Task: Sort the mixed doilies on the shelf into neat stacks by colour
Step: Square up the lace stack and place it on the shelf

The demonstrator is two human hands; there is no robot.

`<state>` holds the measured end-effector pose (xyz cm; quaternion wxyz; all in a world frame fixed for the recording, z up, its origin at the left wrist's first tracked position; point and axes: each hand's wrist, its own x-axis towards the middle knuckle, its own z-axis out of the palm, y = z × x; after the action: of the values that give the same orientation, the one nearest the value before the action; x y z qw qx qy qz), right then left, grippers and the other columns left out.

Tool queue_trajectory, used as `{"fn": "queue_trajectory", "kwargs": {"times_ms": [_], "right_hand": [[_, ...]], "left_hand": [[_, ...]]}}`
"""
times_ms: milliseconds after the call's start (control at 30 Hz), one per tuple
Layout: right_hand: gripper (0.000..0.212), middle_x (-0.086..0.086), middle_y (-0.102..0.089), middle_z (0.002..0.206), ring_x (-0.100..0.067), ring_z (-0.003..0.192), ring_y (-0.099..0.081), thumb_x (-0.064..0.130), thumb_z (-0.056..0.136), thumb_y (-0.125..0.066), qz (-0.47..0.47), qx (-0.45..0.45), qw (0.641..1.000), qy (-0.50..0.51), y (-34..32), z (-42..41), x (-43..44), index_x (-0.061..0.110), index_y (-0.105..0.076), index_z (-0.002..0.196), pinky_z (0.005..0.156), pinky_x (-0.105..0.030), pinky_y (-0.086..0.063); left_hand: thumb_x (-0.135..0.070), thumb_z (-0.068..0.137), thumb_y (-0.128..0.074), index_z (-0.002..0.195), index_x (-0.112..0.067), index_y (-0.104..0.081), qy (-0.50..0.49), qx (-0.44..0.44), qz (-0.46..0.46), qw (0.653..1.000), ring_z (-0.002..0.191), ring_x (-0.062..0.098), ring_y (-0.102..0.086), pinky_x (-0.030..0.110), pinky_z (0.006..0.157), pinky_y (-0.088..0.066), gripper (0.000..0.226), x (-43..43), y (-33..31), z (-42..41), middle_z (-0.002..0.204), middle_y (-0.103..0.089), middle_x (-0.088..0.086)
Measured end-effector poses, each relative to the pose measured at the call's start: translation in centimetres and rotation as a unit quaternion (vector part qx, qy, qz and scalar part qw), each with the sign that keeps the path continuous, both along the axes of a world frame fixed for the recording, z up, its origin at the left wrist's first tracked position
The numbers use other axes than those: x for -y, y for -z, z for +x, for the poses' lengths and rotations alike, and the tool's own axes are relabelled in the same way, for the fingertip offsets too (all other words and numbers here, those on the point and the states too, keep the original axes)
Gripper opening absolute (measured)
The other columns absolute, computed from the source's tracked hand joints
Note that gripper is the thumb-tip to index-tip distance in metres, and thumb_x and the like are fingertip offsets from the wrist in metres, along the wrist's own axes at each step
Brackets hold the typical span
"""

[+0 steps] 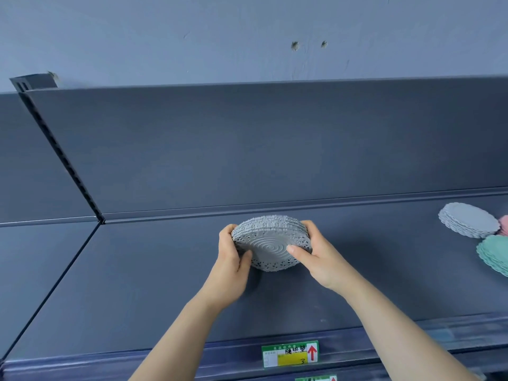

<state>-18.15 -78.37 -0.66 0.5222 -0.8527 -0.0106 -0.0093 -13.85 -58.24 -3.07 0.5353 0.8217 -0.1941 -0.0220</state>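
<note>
A thick stack of grey round doilies [270, 243] with lacy edges and a ringed centre is held tilted towards me over the dark shelf [137, 284]. My left hand [232, 259] grips its left edge, thumb on the front face. My right hand [316, 259] grips the right edge, thumb laid across the front. At the far right lie a flat pale grey stack [468, 220], a mint green stack [494, 254] and a sliver of a pink stack [504, 225].
The shelf's dark back panel [247, 149] rises behind the doilies, with a slotted upright [63, 158] at the left. A green and yellow price label [290, 353] sits on the front rail. Another shelf bay adjoins on the left.
</note>
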Motion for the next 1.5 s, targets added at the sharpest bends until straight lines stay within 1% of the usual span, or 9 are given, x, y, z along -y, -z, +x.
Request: {"fn": "queue_trajectory", "kwargs": {"times_ms": [400, 533, 667, 767, 933, 1100, 1233, 1400, 1500], "right_hand": [[0.03, 0.019, -0.062, 0.112, -0.005, 0.104, -0.06, 0.027, 0.092, -0.056, 0.012, -0.02, 0.999, 0.037, -0.5, 0.6, 0.5, 0.035, -0.045, 0.119, 0.097, -0.033, -0.046], [0.033, 0.009, -0.065, 0.113, -0.01, 0.105, -0.062, 0.023, 0.086, -0.065, 0.079, -0.065, 0.992, 0.073, -0.4, 1.9, 1.2, 0.023, -0.052, 0.116, 0.099, -0.041, -0.048], [0.025, -0.002, -0.068, 0.104, -0.021, 0.097, -0.065, 0.028, 0.082, -0.067, -0.008, -0.128, 0.987, 0.096, 1.5, 2.6, 1.2, 0.015, -0.059, 0.101, 0.092, -0.042, -0.051], [0.026, -0.011, -0.066, 0.102, -0.022, 0.086, -0.063, 0.027, 0.081, -0.066, -0.052, -0.122, 0.985, 0.108, 2.3, 2.9, 0.9, 0.007, -0.059, 0.097, 0.077, -0.034, -0.048], [0.03, -0.003, -0.062, 0.114, -0.022, 0.105, -0.058, 0.027, 0.081, -0.065, -0.113, -0.108, 0.981, 0.119, 2.5, 2.9, 0.5, 0.015, -0.059, 0.108, 0.091, -0.04, -0.049], [0.064, -0.005, -0.035, 0.143, -0.021, 0.128, -0.042, 0.028, 0.086, -0.065, -0.123, -0.111, 0.978, 0.129, 2.6, 2.5, 0.6, 0.017, -0.036, 0.142, 0.095, -0.027, -0.035], [0.054, -0.004, -0.05, 0.132, -0.02, 0.12, -0.048, 0.027, 0.083, -0.067, -0.146, -0.091, 0.977, 0.128, 2.7, 2.7, 0.8, 0.013, -0.048, 0.132, 0.093, -0.027, -0.037], [0.02, 0.014, -0.034, 0.078, -0.017, 0.084, -0.033, 0.024, 0.085, -0.064, -0.189, -0.069, 0.97, 0.134, 2.8, 2.6, 0.9, 0.025, -0.044, 0.085, 0.058, -0.018, -0.027], [0.016, 0.003, -0.047, 0.088, -0.022, 0.088, -0.044, 0.024, 0.089, -0.06, -0.213, -0.071, 0.967, 0.123, 2.8, 2.6, 0.8, 0.016, -0.048, 0.094, 0.061, -0.018, -0.035]], "left_hand": [[-0.01, 0.096, -0.046, 0.121, -0.026, -0.026, -0.018, -0.001, 0.005, 1.0, 0.097, -0.01, -0.052, 0.004, 0.079, -0.042, 0.035, 0.2, -0.9, 0.4, 0.113, -0.053, -0.011], [-0.024, 0.09, -0.062, 0.12, -0.017, -0.042, -0.087, -0.088, -0.05, 0.991, 0.092, 0.01, -0.063, 0.024, 0.077, -0.053, 0.036, 0.3, -1.5, 1.4, 0.109, -0.062, -0.003], [-0.026, 0.086, -0.066, 0.111, -0.012, -0.054, -0.117, -0.16, 0.007, 0.98, 0.088, 0.019, -0.065, 0.029, 0.064, -0.056, 0.031, 0.6, -0.2, 2.0, 0.106, -0.063, 0.002], [-0.027, 0.084, -0.069, 0.103, -0.015, -0.058, -0.133, -0.145, 0.043, 0.979, 0.088, 0.021, -0.065, 0.04, 0.077, -0.057, 0.026, 0.8, 0.7, 2.2, 0.095, -0.063, -0.005], [-0.028, 0.084, -0.067, 0.095, -0.014, -0.069, -0.124, -0.088, 0.109, 0.982, 0.079, 0.016, -0.065, 0.026, 0.068, -0.05, 0.017, 0.8, 0.9, 2.0, 0.085, -0.07, -0.005], [-0.028, 0.086, -0.064, 0.087, -0.013, -0.066, -0.116, -0.067, 0.123, 0.983, 0.059, 0.007, -0.054, 0.012, 0.049, -0.035, 0.015, 1.1, 1.1, 1.9, 0.069, -0.062, -0.009], [-0.03, 0.087, -0.061, 0.084, -0.004, -0.064, -0.125, -0.064, 0.143, 0.98, 0.06, 0.02, -0.051, 0.029, 0.059, -0.044, 0.027, 0.9, 1.2, 2.0, 0.07, -0.063, 0.007], [-0.022, 0.084, -0.065, 0.079, -0.018, -0.066, -0.144, -0.052, 0.115, 0.982, 0.085, 0.026, -0.066, 0.036, 0.078, -0.052, 0.006, 0.7, 1.2, 1.6, 0.085, -0.072, 0.009], [-0.022, 0.084, -0.065, 0.085, -0.018, -0.07, -0.145, -0.037, 0.124, 0.981, 0.085, 0.026, -0.065, 0.03, 0.074, -0.052, 0.006, 0.8, 1.3, 1.4, 0.085, -0.072, 0.009]]}}
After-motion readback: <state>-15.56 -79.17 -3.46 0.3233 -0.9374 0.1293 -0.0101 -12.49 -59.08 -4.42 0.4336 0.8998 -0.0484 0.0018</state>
